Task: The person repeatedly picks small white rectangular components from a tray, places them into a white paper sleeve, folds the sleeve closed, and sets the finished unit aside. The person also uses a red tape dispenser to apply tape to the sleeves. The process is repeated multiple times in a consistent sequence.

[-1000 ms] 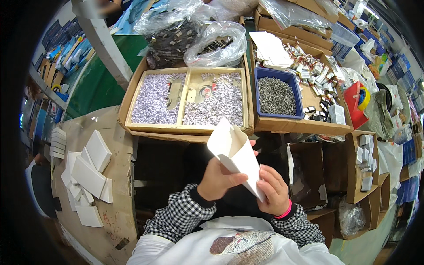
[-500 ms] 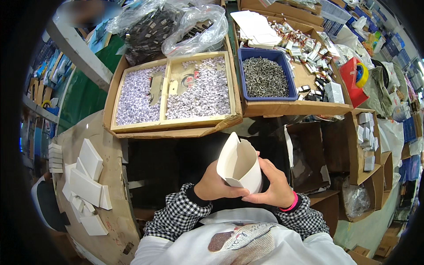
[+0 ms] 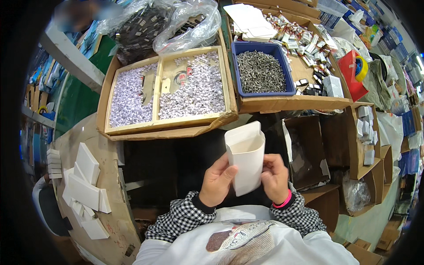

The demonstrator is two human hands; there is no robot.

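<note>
A plain white carton [image 3: 248, 165] stands nearly upright in front of my chest, its upper end unfolded with a flap raised at the back. My left hand [image 3: 216, 182] grips its left side, the thumb lying on the front face and the fingers hidden behind. At the right edge, my right hand [image 3: 274, 177] has its fingers curled and pinched against the carton. The inside shows only near the mouth; its lower part is hidden.
Ahead lies a divided wooden tray [image 3: 156, 90] of small white parts. A blue bin [image 3: 234, 70] of small metal pieces stands right of it. White boxes [image 3: 85, 194] lie on the left table; cardboard boxes [image 3: 304, 163] are at the right.
The carton has turned from tilted with its mouth spread wide to more upright, its front face showing. My right hand has shifted from cupping it to curled fingers at its right edge.
</note>
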